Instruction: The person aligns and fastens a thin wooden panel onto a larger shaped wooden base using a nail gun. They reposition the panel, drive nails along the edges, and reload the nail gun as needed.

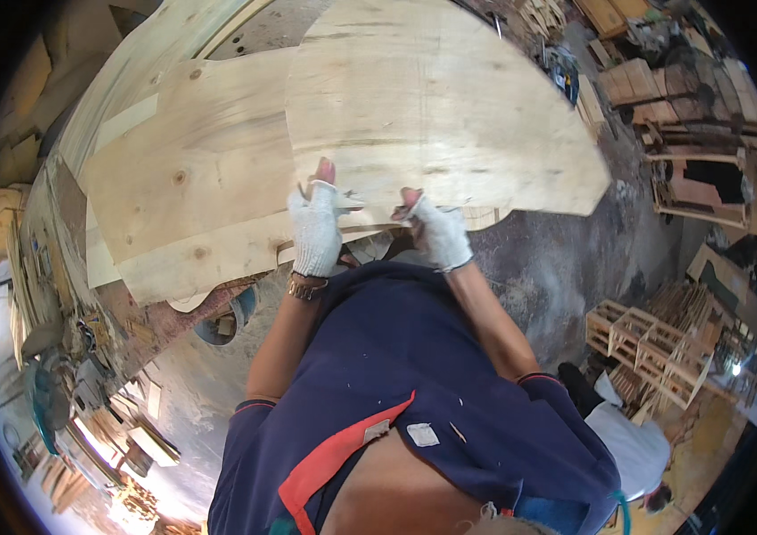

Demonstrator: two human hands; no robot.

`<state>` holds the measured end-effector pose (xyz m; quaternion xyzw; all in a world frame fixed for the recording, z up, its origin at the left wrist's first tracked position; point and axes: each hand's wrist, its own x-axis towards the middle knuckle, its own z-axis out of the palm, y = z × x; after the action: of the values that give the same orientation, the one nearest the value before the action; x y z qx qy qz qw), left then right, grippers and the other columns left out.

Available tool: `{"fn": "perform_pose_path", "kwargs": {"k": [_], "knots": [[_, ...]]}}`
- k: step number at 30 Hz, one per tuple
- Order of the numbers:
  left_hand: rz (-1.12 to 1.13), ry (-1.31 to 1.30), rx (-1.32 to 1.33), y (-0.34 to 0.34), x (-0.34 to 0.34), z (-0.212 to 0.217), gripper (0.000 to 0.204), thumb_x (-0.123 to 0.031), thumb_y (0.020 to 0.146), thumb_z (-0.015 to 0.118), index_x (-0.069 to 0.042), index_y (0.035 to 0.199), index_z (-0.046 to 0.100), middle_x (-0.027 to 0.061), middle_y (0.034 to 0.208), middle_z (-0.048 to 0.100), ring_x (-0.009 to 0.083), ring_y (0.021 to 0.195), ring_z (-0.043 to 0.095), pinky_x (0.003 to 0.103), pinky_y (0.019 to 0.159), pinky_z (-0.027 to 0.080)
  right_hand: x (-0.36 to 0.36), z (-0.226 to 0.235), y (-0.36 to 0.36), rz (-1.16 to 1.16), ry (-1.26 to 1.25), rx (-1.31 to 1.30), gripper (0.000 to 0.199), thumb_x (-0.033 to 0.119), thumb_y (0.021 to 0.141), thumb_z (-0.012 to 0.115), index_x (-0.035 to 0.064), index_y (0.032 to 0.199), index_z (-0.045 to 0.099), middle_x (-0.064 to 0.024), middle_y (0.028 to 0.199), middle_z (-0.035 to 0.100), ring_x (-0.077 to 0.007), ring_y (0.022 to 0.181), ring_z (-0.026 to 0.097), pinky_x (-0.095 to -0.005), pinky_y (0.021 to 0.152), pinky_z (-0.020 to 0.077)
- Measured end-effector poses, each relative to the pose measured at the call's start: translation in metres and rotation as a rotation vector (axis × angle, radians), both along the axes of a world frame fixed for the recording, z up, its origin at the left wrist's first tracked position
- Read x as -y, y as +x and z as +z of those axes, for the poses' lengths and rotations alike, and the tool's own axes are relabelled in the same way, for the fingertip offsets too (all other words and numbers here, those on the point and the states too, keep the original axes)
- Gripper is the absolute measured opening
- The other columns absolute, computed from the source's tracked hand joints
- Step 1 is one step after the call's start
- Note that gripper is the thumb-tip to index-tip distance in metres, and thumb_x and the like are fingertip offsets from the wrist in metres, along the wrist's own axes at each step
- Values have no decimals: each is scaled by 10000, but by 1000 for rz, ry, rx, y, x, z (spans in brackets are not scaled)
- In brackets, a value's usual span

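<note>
Two pale plywood sheets lie overlapping in front of me: a left sheet [209,152] with dark knots, and a large right sheet [450,98] with an angled corner. My left hand [316,227], in a white glove with bare fingertips, is over the near edge by the seam. Its fingers are apart, one pointing away from me and others toward the right. My right hand [443,234], gloved alike, hovers by the near edge of the right sheet. Its bare fingertips are drawn together; anything between them is too small to make out. A watch [306,286] circles my left wrist.
More long boards [120,85] extend under the sheets at the far left. Wooden crate frames [650,348] stand on the floor at right, below an open wooden frame [699,190]. A person in a white top [633,450] is at the lower right. Wood scraps lie at lower left.
</note>
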<state>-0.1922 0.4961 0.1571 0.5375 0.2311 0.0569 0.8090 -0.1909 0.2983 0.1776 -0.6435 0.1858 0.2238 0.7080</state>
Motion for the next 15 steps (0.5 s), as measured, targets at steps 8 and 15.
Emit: {"fn": "perform_pose_path", "kwargs": {"k": [8, 15], "knots": [[-31, -100, -15, -4, -74, -4, 201, -245, 1067, 575, -82, 951, 594, 10, 872, 633, 117, 715, 661, 314, 547, 564, 55, 50, -59, 652, -129, 321, 302, 120, 842, 773, 27, 1129, 754, -132, 991, 764, -178, 886, 723, -314, 851, 571], [-198, 172, -159, -2, -64, 8, 308, -334, 1035, 629, -27, 1029, 628, 12, 829, 617, 114, 632, 587, 272, 557, 506, 170, 10, -67, -73, -1016, 360, 421, 382, 935, 727, -6, 1086, 660, -131, 904, 721, -310, 816, 694, -363, 737, 521]]}}
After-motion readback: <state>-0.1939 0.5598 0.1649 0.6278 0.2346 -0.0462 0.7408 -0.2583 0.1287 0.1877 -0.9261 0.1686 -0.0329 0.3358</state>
